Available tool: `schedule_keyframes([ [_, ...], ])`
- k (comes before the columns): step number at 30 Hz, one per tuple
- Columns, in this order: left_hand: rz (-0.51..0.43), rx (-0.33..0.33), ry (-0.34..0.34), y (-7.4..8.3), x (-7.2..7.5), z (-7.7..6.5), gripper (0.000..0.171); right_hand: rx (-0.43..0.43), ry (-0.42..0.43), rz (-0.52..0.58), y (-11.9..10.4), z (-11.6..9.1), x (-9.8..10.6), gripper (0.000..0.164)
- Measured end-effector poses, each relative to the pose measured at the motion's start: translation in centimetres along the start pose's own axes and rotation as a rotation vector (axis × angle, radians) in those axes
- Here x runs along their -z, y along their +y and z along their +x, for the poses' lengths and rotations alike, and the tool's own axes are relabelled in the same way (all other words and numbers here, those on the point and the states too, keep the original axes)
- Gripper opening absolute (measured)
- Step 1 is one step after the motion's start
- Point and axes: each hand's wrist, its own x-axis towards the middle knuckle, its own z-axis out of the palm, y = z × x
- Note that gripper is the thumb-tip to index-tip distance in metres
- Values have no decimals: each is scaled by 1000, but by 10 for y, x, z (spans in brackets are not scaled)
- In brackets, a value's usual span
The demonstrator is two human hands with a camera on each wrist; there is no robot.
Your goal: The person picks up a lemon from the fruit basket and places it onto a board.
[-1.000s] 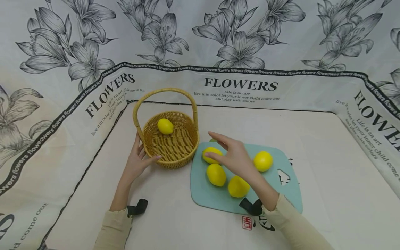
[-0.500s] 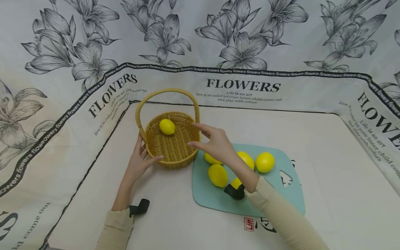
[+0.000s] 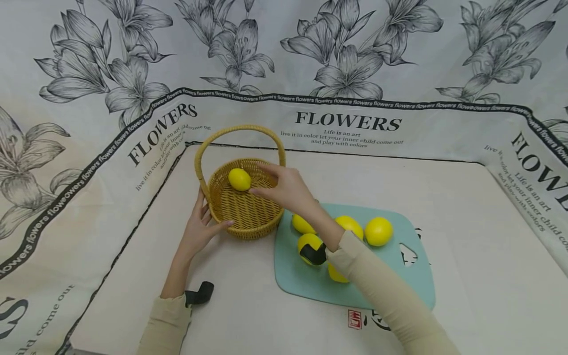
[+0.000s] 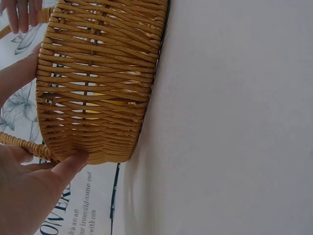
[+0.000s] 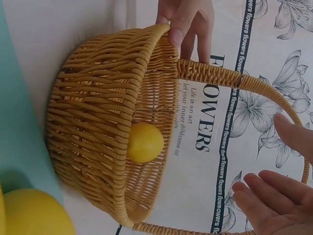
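A wicker basket with a tall handle stands on the table and holds one yellow lemon near its far left side. My left hand grips the basket's left side, thumb at the rim and fingers against the outer wall. Over the basket's right side hovers my right hand, thumb and fingers apart and nothing between them. In the right wrist view that lemon shows inside, clear of the right hand. Several more lemons lie on a light blue cutting board, some partly covered by my right arm.
The cutting board lies just right of the basket and has a cut-out grip hole. Behind rises a white cloth printed with flowers and lettering. The arched basket handle stands upright close to my right hand.
My right hand has moved left from above the lemons on the board to over the basket. My left hand stays on the basket. The whole view has shifted slightly.
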Motion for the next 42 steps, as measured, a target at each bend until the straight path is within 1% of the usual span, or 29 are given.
schedule_keyframes([
  [1, 1, 1, -1, 1, 0, 0, 113, -4, -4, 3, -1, 2, -1, 64],
  [5, -14, 14, -12, 17, 0, -4, 113, -10, -17, 15, 0, 10, -6, 63],
  [8, -34, 10, -20, 26, 0, -5, 113, -13, -32, 7, 0, 14, -10, 62],
  [10, -41, 0, -22, 21, 0, -4, 114, -19, -42, 2, 1, 17, -12, 62],
  [16, -26, -18, -11, -1, 3, 1, 116, -60, -63, -24, 2, 29, -17, 64],
  [20, -21, -15, -7, -4, 4, 1, 116, -72, -80, -40, 3, 38, -21, 65],
  [23, -27, 0, -9, -1, 5, 1, 116, -80, -96, -45, 1, 44, -24, 64],
  [30, -32, 14, -20, 25, 3, -6, 114, -109, -122, -56, -2, 57, -30, 63],
  [35, -35, 20, -20, 28, 2, -7, 112, -141, -137, -55, 0, 64, -35, 64],
  [42, -48, 29, -21, 26, 0, -5, 113, -170, -151, -71, 4, 73, -41, 64],
])
